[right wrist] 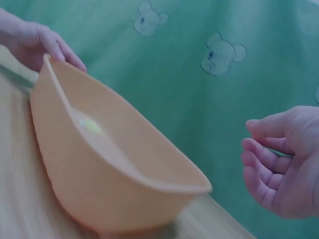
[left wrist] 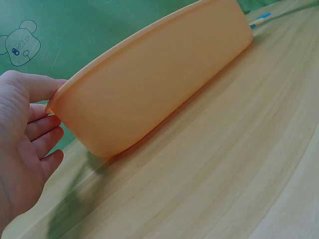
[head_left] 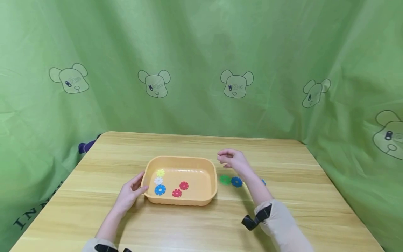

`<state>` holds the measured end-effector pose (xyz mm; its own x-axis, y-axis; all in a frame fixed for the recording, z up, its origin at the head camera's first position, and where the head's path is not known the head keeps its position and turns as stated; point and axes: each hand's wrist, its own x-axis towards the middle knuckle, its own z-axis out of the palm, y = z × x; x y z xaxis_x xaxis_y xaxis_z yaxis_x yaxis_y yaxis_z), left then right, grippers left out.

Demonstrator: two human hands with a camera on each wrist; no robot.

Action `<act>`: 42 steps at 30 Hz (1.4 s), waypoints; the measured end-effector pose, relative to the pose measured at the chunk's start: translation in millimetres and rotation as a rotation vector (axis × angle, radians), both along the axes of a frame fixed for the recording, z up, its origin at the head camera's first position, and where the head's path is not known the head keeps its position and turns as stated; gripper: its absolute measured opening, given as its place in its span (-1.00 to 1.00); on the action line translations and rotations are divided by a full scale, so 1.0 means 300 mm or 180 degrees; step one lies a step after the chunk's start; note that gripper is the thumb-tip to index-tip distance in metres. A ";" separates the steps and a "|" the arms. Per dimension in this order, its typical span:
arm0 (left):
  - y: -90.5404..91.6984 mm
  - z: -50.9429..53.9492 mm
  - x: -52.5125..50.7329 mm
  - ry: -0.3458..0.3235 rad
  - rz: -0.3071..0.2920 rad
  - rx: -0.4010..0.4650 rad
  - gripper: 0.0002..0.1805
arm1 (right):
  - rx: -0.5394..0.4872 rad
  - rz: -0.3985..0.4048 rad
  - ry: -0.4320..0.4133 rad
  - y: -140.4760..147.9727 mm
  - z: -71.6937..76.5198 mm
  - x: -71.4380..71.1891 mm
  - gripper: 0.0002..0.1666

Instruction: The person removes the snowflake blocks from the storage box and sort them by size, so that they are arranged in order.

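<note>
1. The tray (head_left: 198, 178) stands on the worktop (head_left: 176, 227), between the two hands.
2. The left hand (head_left: 128, 194) is at its left end and pinches the rim, with the other fingers beneath it.
3. The right hand (head_left: 233, 161) is near the far right corner, apart from the tray; its fingers are loosely bent and nothing is seen in them.
4. Inside, at the left, lie a yellow disc (head_left: 160, 173), a white disc (head_left: 158, 180) and a blue disc (head_left: 160, 189); two red discs (head_left: 184, 185) lie nearer the middle.
5. Outside, just beside the right end, is a green disc (head_left: 225, 179), then a dark blue disc (head_left: 237, 181).
6. Behind hangs a green curtain (head_left: 195, 115).
</note>
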<state>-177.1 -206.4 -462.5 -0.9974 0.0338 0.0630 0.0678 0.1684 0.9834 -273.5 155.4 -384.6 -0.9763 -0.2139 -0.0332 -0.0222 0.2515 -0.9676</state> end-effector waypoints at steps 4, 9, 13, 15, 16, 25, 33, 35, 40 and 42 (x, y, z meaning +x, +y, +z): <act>0.000 -0.002 -0.002 -0.0013 0.0008 0.0002 -0.31 | -0.0010 0.0122 -0.0002 -0.080 0.008 0.000 -0.63; -0.001 -0.008 -0.002 -0.0005 0.0018 -0.0002 -0.32 | 0.0066 0.0338 -0.0035 -0.185 0.015 0.009 -0.59; -0.002 -0.011 0.000 -0.0009 0.0019 0.0007 -0.33 | 0.0103 0.0478 -0.0092 -0.268 0.011 0.018 -0.61; -0.002 -0.011 0.001 0.0003 0.0020 0.0013 -0.33 | 0.0108 0.0553 -0.0115 -0.307 0.002 0.020 -0.62; -0.002 -0.010 0.001 0.0011 0.0017 0.0017 -0.32 | 0.0106 0.0589 -0.0127 -0.326 -0.003 0.021 -0.62; -0.007 -0.015 -0.006 0.0043 -0.0003 -0.0032 -0.32 | 0.0157 0.0948 -0.0300 -0.483 -0.075 0.032 -0.59; -0.003 -0.026 -0.007 0.0090 -0.0068 -0.0005 -0.32 | 0.0378 0.0812 -0.0321 -0.572 -0.131 0.048 -0.62; -0.003 -0.027 -0.007 0.0087 -0.0067 0.0001 -0.33 | 0.0431 0.0784 -0.0311 -0.587 -0.142 0.051 -0.63; -0.009 -0.025 -0.011 0.0106 -0.0045 0.0003 -0.33 | 0.0588 0.0734 -0.0265 -0.608 -0.168 0.052 -0.66; -0.010 -0.024 -0.012 0.0113 -0.0048 0.0007 -0.33 | 0.0660 0.0713 -0.0274 -0.610 -0.180 0.053 -0.67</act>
